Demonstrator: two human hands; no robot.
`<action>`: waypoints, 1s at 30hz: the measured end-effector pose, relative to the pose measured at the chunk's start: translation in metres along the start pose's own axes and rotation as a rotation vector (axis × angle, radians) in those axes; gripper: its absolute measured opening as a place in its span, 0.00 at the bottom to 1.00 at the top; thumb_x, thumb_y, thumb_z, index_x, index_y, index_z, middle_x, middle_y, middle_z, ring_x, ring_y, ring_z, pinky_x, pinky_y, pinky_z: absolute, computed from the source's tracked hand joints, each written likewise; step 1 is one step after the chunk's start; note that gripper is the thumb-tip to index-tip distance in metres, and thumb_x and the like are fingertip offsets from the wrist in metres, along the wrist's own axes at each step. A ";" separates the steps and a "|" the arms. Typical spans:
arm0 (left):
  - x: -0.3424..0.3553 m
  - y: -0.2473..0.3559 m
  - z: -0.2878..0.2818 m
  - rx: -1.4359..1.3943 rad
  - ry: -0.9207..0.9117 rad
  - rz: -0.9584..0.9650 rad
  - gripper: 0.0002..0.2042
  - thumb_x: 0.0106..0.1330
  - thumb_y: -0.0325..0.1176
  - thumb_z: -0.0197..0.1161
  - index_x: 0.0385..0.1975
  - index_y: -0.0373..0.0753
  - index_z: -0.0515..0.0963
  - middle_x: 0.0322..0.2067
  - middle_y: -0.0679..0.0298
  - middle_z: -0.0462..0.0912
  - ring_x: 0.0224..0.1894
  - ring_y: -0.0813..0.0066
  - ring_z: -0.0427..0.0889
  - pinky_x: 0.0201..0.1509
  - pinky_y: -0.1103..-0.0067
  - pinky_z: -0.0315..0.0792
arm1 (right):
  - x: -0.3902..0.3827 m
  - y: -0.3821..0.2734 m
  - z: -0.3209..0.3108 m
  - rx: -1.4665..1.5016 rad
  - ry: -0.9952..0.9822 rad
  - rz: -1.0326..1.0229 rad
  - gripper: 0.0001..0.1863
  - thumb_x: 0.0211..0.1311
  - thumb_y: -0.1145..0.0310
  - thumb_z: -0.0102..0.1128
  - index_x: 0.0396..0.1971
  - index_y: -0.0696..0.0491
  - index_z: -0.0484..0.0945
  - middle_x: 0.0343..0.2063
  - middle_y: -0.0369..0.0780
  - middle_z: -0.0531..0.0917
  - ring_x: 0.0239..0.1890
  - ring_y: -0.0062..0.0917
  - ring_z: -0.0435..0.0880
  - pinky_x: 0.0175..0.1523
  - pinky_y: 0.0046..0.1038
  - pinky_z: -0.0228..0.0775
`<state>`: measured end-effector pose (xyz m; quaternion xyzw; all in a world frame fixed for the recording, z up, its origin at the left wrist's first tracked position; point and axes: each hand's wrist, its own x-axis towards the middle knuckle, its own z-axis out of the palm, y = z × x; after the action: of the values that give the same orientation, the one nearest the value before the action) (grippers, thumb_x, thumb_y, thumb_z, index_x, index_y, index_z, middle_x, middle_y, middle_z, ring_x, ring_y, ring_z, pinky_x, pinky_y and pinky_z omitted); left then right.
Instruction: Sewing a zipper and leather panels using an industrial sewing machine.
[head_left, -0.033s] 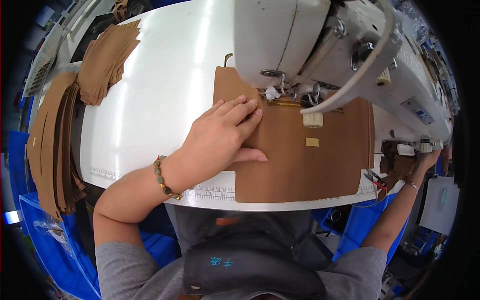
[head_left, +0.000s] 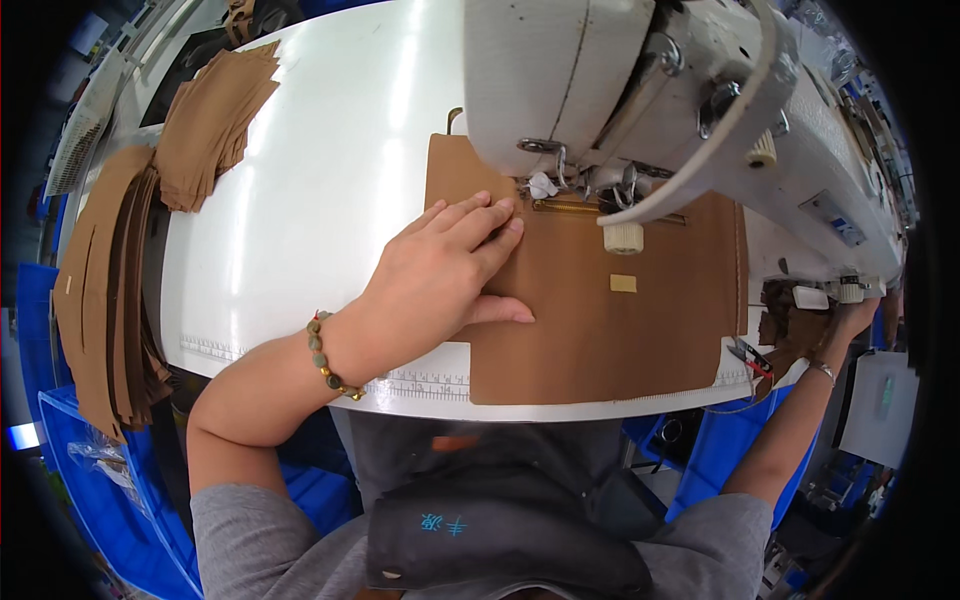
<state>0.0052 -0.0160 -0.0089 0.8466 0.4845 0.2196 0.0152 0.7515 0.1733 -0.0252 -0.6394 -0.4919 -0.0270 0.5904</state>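
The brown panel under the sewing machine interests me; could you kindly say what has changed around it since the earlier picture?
Nothing was visibly taken hold of or let go. The sewing machine sits very slightly further left in the picture, perhaps only from camera movement. The left hand stays on the brown panel, the right hand by the machine's right end.

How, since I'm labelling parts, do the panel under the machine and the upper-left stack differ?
The panel is one broad piece; the stack is many narrower ones. The panel lies flat; the stack is fanned. The panel bears a yellowish label; none shows on the stack. Both are brown.
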 end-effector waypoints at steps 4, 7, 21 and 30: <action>0.000 0.001 -0.003 -0.019 -0.012 -0.006 0.36 0.51 0.52 0.76 0.57 0.32 0.82 0.54 0.58 0.83 0.54 0.58 0.82 0.58 0.70 0.79 | -0.010 -0.032 -0.007 -0.545 -0.030 -0.315 0.24 0.78 0.56 0.51 0.61 0.59 0.78 0.55 0.44 0.84 0.54 0.32 0.85 0.59 0.31 0.76; 0.001 0.001 -0.003 -0.025 -0.029 -0.011 0.37 0.51 0.52 0.77 0.58 0.32 0.81 0.57 0.57 0.82 0.53 0.58 0.82 0.58 0.70 0.79 | -0.042 -0.099 -0.003 -0.067 0.201 0.206 0.25 0.81 0.54 0.49 0.59 0.61 0.78 0.55 0.44 0.84 0.54 0.32 0.85 0.59 0.31 0.75; 0.004 -0.001 -0.002 0.023 -0.019 0.013 0.38 0.50 0.56 0.76 0.57 0.33 0.82 0.58 0.56 0.83 0.60 0.56 0.81 0.61 0.68 0.77 | -0.321 -0.381 0.177 0.020 -0.969 -1.060 0.07 0.61 0.65 0.68 0.36 0.52 0.85 0.41 0.40 0.86 0.51 0.36 0.85 0.58 0.39 0.76; 0.005 -0.003 0.000 -0.006 -0.081 -0.044 0.37 0.56 0.59 0.72 0.58 0.34 0.82 0.60 0.56 0.81 0.65 0.56 0.78 0.68 0.60 0.71 | -0.331 -0.368 0.186 0.062 -0.966 -0.962 0.08 0.61 0.66 0.65 0.36 0.54 0.86 0.41 0.44 0.87 0.56 0.40 0.85 0.63 0.43 0.74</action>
<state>0.0050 -0.0103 -0.0073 0.8440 0.5012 0.1861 0.0421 0.2362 0.0543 -0.0168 -0.2726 -0.9303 0.0161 0.2448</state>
